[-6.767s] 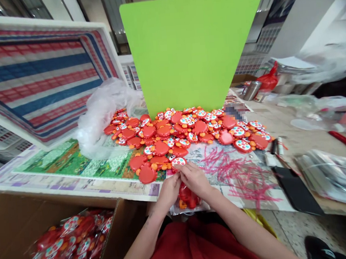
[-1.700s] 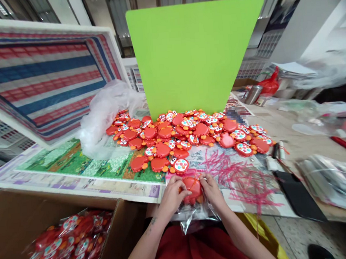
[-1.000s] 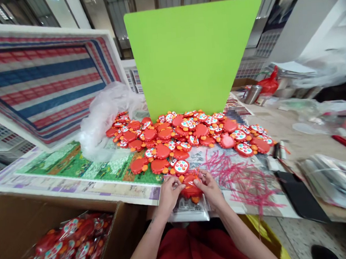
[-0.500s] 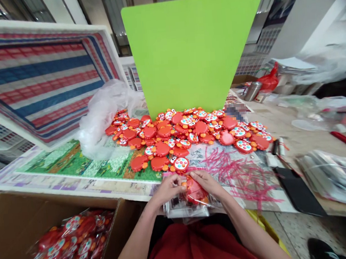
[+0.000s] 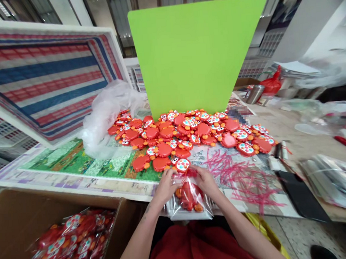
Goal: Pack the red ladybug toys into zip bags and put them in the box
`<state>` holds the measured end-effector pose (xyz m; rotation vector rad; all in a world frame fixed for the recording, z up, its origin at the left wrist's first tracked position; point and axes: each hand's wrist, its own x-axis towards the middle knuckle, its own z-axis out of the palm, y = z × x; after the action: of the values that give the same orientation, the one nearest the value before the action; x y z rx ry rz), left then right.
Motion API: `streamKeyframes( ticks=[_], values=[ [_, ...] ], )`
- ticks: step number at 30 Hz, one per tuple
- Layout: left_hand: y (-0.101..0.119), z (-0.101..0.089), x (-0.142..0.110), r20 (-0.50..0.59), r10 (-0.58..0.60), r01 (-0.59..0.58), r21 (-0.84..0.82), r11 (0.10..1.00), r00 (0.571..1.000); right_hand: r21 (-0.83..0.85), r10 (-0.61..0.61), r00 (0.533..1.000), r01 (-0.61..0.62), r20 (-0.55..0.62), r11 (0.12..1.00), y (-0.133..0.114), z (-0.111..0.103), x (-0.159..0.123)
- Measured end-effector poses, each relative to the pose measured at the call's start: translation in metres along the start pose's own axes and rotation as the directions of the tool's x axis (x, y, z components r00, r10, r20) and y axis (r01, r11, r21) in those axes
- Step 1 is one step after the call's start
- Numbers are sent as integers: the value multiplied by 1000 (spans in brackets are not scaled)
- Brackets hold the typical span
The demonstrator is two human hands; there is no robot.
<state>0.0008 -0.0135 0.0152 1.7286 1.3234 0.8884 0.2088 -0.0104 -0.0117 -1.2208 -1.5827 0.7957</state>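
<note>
Between both hands (image 5: 185, 180), bagged toy (image 5: 190, 195).

Even, moderately bright light is falling across the table (image 5: 285, 121); glare is streaking the clear bag (image 5: 207, 212). Wide-angle distortion is stretching the edges, and the upper-right corner is darkening.

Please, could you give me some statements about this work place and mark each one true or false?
1. The left hand and right hand both hold the clear bag. True.
2. The toy inside the clear bag is blue. False: the toy is red with orange parts.
3. The green board stands behind the toy pile. True.
4. The cardboard box is empty. False: the cardboard box holds bagged toys.
</note>
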Motion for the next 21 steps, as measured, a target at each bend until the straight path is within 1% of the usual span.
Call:
streamKeyframes(
  ticks=[2,3,4,5,7,9,11,13,14,16,18,19,20,21],
  values=[
    [-7,5,0,-131,-97,89,-66,994,987,-152,-87,996,90,29,984,-5,-3,1],
    [-10,7,0,-151,-144,130,-97,987,978,-196,-117,991,128,70,972,-9,-3,2],
    [-12,8,1,-136,-172,158,-112,981,976,-223,-139,982,165,127,961,-14,-3,3],
    [-13,10,2,-96,-178,167,-108,980,979,-241,-155,968,201,197,950,-19,-2,4],
    [-14,13,5,-8,-151,150,-52,987,989,-282,-168,928,267,332,921,-27,1,7],
    [-15,17,7,17,-124,124,-10,992,992,-376,-142,907,302,397,876,-30,2,9],
    [-15,21,7,-20,-142,141,-59,988,990,-498,-81,913,291,399,817,-29,-1,12],
    [-15,26,4,-43,-195,183,-195,964,980,-579,-26,922,264,386,771,-28,-6,14],
    [-14,28,2,-29,-231,214,-277,937,972,-592,-22,925,261,379,763,-28,-9,15],
    [-10,31,-2,57,-295,290,-422,859,954,-567,-78,934,277,349,776,-31,-11,16],
    [-3,31,-5,163,-310,349,-505,789,937,-501,-174,932,321,318,804,-37,-8,17],
    [0,30,-6,199,-294,356,-522,775,935,-471,-213,925,347,314,811,-41,-5,16],
    [4,29,-7,221,-269,346,-521,780,938,-454,-242,917,370,317,810,-43,-1,16],
    [8,27,-7,225,-238,321,-501,803,945,-453,-260,909,391,325,801,-46,3,14]
  ],
)
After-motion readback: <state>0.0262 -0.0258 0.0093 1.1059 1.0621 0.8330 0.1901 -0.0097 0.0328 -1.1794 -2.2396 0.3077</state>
